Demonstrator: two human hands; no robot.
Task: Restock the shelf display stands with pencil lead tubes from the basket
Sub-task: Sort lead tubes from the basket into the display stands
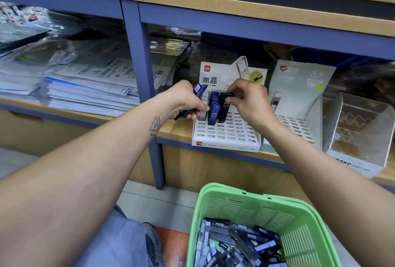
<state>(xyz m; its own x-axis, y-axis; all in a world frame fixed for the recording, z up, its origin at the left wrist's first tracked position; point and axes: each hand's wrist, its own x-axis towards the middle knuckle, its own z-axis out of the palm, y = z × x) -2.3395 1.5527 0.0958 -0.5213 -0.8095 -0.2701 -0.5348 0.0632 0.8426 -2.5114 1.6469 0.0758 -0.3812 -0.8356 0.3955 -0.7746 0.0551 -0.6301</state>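
Shelf [171, 130] | left hand [186, 100] grips blue tubes [199, 89] | right hand [250, 100] pinches black tube [224, 106]

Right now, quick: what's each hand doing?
Left hand: holds a bunch of blue tubes.
Right hand: pinches a black tube standing in the white display stand.

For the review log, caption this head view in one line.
Right hand slots a black lead tube into the white display stand; left hand holds blue tubes.

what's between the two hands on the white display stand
In the head view, upright blue tubes stand slotted in the white display stand between the left hand, which grips spare blue tubes, and the right hand, which pinches a black tube.
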